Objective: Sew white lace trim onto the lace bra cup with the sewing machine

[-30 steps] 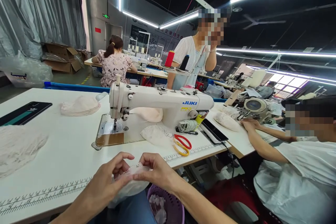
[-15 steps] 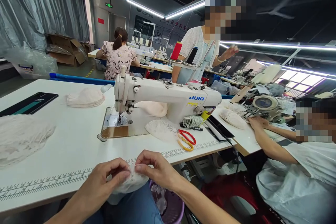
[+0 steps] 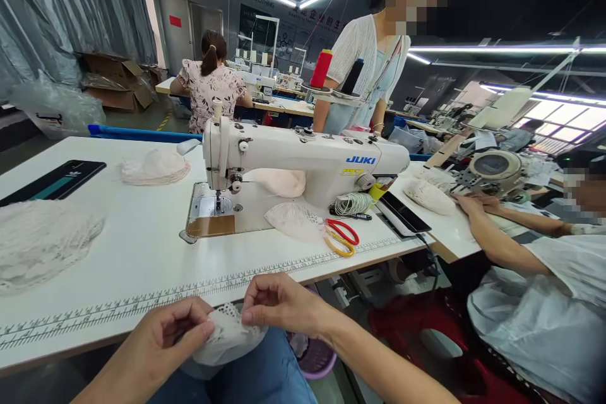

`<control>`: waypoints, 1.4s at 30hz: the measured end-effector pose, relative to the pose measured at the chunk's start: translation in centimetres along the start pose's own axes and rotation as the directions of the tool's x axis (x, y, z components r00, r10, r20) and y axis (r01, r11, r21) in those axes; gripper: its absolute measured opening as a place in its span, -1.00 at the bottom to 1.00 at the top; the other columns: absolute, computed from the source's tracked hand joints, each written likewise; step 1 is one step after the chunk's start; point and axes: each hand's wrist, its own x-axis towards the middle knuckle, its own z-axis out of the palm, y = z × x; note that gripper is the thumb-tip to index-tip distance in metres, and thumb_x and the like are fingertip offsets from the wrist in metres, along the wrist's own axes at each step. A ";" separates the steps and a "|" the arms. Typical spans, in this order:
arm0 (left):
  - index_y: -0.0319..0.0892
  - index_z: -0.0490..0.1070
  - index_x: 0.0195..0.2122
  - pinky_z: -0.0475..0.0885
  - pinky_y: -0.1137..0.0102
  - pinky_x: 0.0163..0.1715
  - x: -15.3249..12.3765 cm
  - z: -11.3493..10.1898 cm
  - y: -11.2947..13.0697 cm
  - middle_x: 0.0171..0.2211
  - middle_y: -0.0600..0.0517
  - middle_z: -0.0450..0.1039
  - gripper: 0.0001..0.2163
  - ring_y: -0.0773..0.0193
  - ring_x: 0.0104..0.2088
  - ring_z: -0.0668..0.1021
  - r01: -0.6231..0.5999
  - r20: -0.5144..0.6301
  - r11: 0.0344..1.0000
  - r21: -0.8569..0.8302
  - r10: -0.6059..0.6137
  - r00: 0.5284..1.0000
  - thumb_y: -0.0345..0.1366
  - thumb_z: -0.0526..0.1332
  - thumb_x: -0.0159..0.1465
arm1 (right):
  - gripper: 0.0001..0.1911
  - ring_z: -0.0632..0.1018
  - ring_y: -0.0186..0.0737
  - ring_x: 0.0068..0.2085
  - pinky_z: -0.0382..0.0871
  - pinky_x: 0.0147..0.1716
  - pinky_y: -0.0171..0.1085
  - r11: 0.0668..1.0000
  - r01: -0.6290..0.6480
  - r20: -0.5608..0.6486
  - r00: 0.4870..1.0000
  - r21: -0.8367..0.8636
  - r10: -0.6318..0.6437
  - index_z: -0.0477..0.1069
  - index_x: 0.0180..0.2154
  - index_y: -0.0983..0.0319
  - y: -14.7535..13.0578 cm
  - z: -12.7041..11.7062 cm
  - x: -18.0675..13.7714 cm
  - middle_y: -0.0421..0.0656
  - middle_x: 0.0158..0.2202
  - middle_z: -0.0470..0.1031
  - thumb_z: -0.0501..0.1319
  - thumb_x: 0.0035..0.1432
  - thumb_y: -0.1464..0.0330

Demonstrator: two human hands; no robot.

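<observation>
A white lace fabric piece [image 3: 230, 336] hangs over my lap, just off the front edge of the sewing table [image 3: 142, 271]. My left hand [image 3: 173, 338] pinches its left side between thumb and fingers. On the right side of the lace, my right hand [image 3: 279, 306] has thumb and fingertips closed. Holes show along the top edge stretched between the two hands. Beyond them stands a white sewing machine [image 3: 303, 154] with its needle over the metal plate. Another lace piece [image 3: 291, 219] lies beside the red and yellow scissors [image 3: 341, 238].
Lace stacks [image 3: 47, 240] and padded cups [image 3: 156, 167] lie on the left, near a black phone [image 3: 57, 180]. A ruler tape [image 3: 199, 287] lines the front edge. Below is a purple basket [image 3: 319, 360]. A co-worker's hands [image 3: 473, 205] are at a machine on the right.
My left hand has moved left and slightly down, away from my right hand, spreading the lace edge between them. The standing person's raised hand has dropped.
</observation>
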 end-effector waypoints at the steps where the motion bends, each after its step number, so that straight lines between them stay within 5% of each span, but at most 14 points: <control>1: -0.14 0.43 -0.56 0.36 0.45 -0.38 -0.2 -0.1 -0.1 -0.43 0.04 0.45 -0.62 0.20 -0.38 0.47 -0.002 -0.001 1.000 0.000 0.002 1.000 0.09 0.24 0.12 | -0.52 0.41 -0.41 -0.44 0.25 -0.36 -0.35 1.000 0.000 0.011 1.000 0.007 0.000 0.39 -0.47 0.29 0.1 0.1 0.1 -0.26 -0.49 0.43 0.44 -0.22 0.04; 13: -0.15 0.37 -0.52 0.35 0.46 -0.38 -0.9 0.4 -1.6 -0.44 0.07 0.44 -0.75 0.26 -0.40 0.46 -0.043 -0.061 0.998 -0.049 0.040 0.997 -0.10 0.32 0.08 | -0.43 0.38 -0.42 -0.48 0.22 -0.44 -0.39 0.999 0.012 0.116 0.993 -0.041 -0.007 0.35 -0.22 0.26 0.9 1.0 -0.1 -0.30 -0.49 0.42 0.46 -0.21 0.10; 18: -0.11 0.41 -0.27 0.33 0.45 -0.35 -1.2 0.2 -0.9 -0.41 0.09 0.43 -0.74 0.23 -0.35 0.46 0.001 -0.016 1.000 0.013 -0.001 1.000 -0.04 0.26 0.14 | -0.53 0.22 -0.47 -0.53 0.08 -0.55 -0.43 0.979 0.025 0.093 0.996 -0.204 -0.006 0.42 -0.43 0.30 0.6 2.0 0.6 -0.35 -0.60 0.26 0.42 -0.18 0.05; 23: -0.08 0.43 -0.11 0.36 0.37 -0.18 -1.2 -0.6 -0.5 -0.21 0.01 0.49 -0.62 0.08 -0.14 0.48 0.125 0.022 0.988 0.089 -0.127 0.992 0.03 0.23 0.14 | -0.52 0.24 -0.47 -0.52 0.10 -0.54 -0.44 0.982 -0.035 0.066 0.997 -0.186 0.048 0.42 -0.46 0.31 0.6 2.0 1.0 -0.34 -0.58 0.29 0.47 -0.25 0.07; 27: -0.15 0.49 -0.22 0.34 0.37 -0.22 -0.9 -0.6 0.1 -0.27 0.00 0.53 -0.65 0.09 -0.22 0.49 0.073 0.147 0.990 0.121 -0.091 0.985 -0.01 0.24 0.12 | -0.51 0.24 -0.47 -0.53 0.08 -0.55 -0.43 0.982 -0.047 0.037 0.998 -0.184 0.055 0.40 -0.47 0.31 0.8 2.0 1.1 -0.34 -0.60 0.27 0.47 -0.26 0.06; 31: -0.22 0.47 -0.45 0.25 0.42 -0.38 -0.6 -1.9 1.3 -0.51 0.08 0.39 -0.68 0.23 -0.41 0.39 0.056 0.081 0.977 0.207 -0.074 0.994 -0.03 0.17 0.13 | -0.49 0.23 -0.48 -0.54 0.11 -0.54 -0.45 0.994 -0.015 0.049 0.999 -0.109 0.020 0.35 -0.51 0.30 0.1 2.8 2.1 -0.34 -0.60 0.27 0.47 -0.28 0.05; 35: -0.23 0.44 -0.50 0.18 0.45 -0.44 2.9 -6.0 4.8 -0.57 0.14 0.30 -0.77 0.30 -0.47 0.33 -0.011 0.103 0.919 0.395 -0.032 0.994 -0.14 0.19 0.08 | -0.62 0.26 -0.49 -0.61 0.10 -0.61 -0.49 0.952 0.101 0.069 0.994 -0.290 -0.084 0.30 -0.49 0.28 -1.2 3.1 5.4 -0.37 -0.64 0.24 0.34 0.02 0.13; 38: -0.23 0.44 -0.52 0.13 0.47 -0.52 8.4 -9.4 7.4 -0.61 0.17 0.25 -0.81 0.36 -0.52 0.28 -0.056 0.162 0.857 0.513 -0.032 0.986 -0.19 0.21 0.03 | -0.74 0.39 -0.43 -0.60 0.21 -0.57 -0.46 0.749 0.222 0.059 0.969 -0.624 -0.238 0.29 -0.49 0.26 -2.2 1.3 8.9 -0.31 -0.63 0.37 0.16 0.23 0.31; 42: -0.22 0.43 -0.56 0.14 0.49 -0.58 15.9 -11.1 8.0 -0.67 0.21 0.23 -0.89 0.40 -0.61 0.29 -0.033 0.189 0.789 0.613 -0.106 0.976 -0.29 0.28 0.00 | -0.81 0.49 -0.21 -0.37 0.29 -0.37 -0.29 0.504 0.273 0.001 0.880 -0.819 -0.475 0.39 -0.36 0.27 -3.0 -3.0 11.7 -0.10 -0.37 0.52 0.05 0.25 0.40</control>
